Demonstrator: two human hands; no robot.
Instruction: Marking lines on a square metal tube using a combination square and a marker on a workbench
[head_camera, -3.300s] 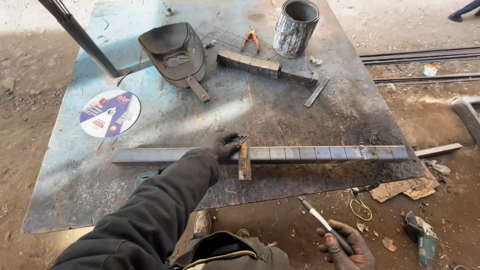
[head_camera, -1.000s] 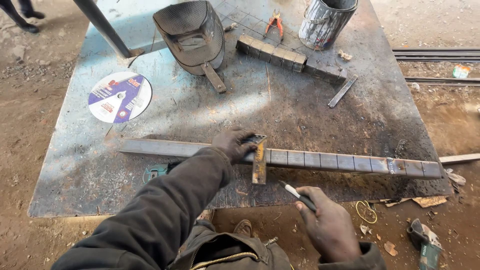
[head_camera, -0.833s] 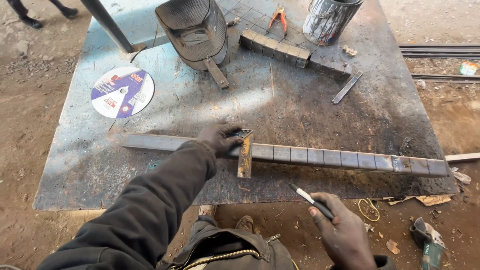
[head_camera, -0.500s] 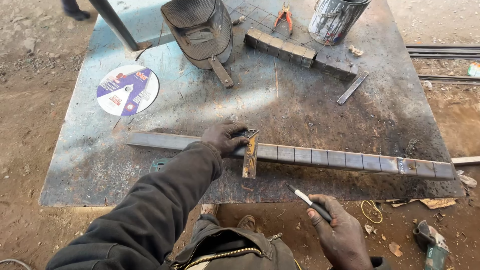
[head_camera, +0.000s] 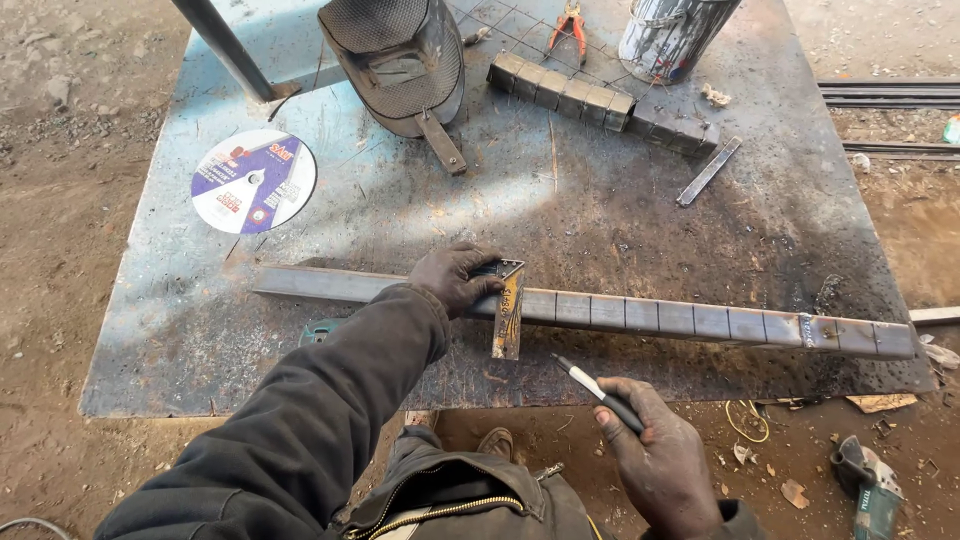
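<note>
The long steel bar (head_camera: 640, 313) lies flat across the near part of the tabletop (head_camera: 620, 215), its long axis running left to right and dipping slightly toward the right end. The left hand (head_camera: 452, 279) rests on it near its middle, fingers curled over a small try square (head_camera: 506, 308) and pressing it against the bar; the square's blade hangs across the bar toward the person, at a right angle to the bar's length. The right hand (head_camera: 660, 462) sits off the near edge of the tabletop, below and to the right of the square, its grip closed around a marker pen (head_camera: 597, 388) whose tip points up and left at the square's blade. That hand is the nearer one to the stretch of bar just right of the square, where a row of cross lines already marks the metal. Nothing lies between pen tip and bar.

Farther back, well apart from the hands, lie a welding mask (head_camera: 400, 60), a cutting disc (head_camera: 253, 181), a row of short cut blocks (head_camera: 590, 100), red pliers (head_camera: 568, 22), a tin can (head_camera: 672, 35) and a short flat strip (head_camera: 708, 171). A green power tool (head_camera: 868, 490) lies on the ground at right.
</note>
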